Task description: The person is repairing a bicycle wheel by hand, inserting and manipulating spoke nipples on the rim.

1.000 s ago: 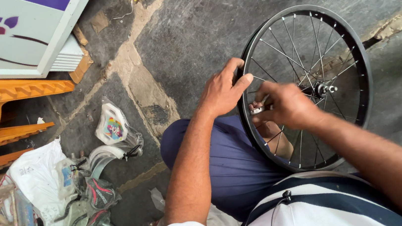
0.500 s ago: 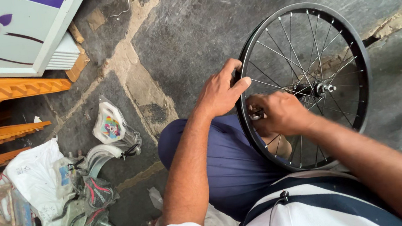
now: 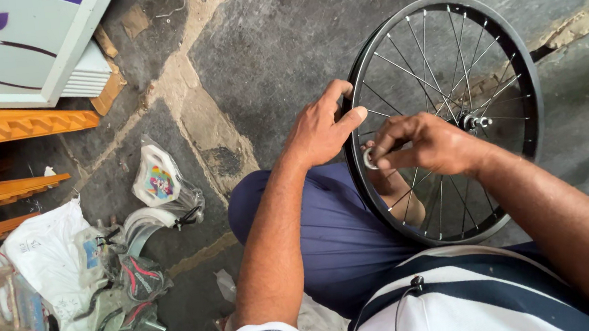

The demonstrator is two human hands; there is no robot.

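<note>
Right hand [image 3: 427, 146] lower on wheel [image 3: 516, 54]

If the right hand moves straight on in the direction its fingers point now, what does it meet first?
The right hand points left, toward the black wheel rim. Its fingertips pinch a small silvery ring close by the rim, so it would likely meet the rim first, then the left hand. Depth is unclear.

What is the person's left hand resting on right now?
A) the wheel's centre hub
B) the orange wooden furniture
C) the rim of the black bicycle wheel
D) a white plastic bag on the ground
C: the left hand grips the rim of the black bicycle wheel at its near edge, while the right hand pinches a small silvery tool among the spokes.
</note>
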